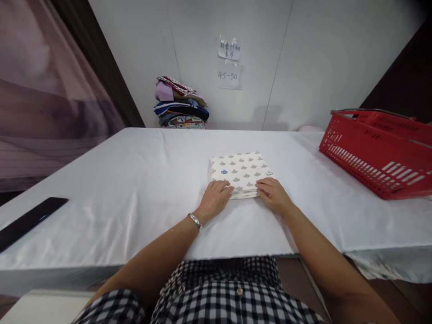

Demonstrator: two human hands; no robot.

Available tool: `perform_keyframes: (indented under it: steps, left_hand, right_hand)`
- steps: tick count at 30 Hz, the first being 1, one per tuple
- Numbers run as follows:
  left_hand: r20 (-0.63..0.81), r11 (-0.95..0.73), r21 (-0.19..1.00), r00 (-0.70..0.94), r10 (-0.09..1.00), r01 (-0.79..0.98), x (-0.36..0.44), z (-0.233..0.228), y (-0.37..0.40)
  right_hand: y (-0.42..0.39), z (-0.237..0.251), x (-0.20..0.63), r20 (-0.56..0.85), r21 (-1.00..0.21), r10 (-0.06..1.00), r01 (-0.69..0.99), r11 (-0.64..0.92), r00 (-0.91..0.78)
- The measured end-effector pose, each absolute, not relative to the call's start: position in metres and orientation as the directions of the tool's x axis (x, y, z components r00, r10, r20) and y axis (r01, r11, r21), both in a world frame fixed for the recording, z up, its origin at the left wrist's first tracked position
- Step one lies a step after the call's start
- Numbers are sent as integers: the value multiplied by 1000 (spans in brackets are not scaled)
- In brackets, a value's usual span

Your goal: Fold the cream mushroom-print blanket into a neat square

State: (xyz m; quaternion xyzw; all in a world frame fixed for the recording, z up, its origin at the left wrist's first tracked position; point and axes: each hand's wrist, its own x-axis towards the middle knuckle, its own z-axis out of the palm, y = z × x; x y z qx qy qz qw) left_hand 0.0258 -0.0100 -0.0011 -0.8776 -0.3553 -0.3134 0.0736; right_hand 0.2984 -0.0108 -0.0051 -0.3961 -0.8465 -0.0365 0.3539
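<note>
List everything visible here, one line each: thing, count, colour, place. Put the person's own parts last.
folded cloth: one, cream with grey-brown and blue motifs, middle of the table under both hands
table: one, covered in white sheet, fills the foreground
basket: one, red plastic with metal handle, right side of the table
stack of folded clothes: one pile, mixed colours, far edge by the wall
paper notes: two, white, taped on the wall
flat dark object: one, black, left edge of the table
wristwatch: one, silver, left wrist
left hand: resting on the cloth's near edge
right hand: resting on the cloth's near corner
</note>
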Motion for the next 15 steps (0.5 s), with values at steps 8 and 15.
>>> perform_keyframes:
  steps: [8, 15]
  left_hand:
    - [675, -738, 88, 505, 538, 669, 23, -1, -6]
    - [617, -724, 77, 538, 575, 686, 24, -4, -9]
  right_hand:
    - [-11, -6, 297, 623, -208, 661, 726, 656, -419]
    - [-11, -9, 295, 603, -238, 691, 738, 632, -398]
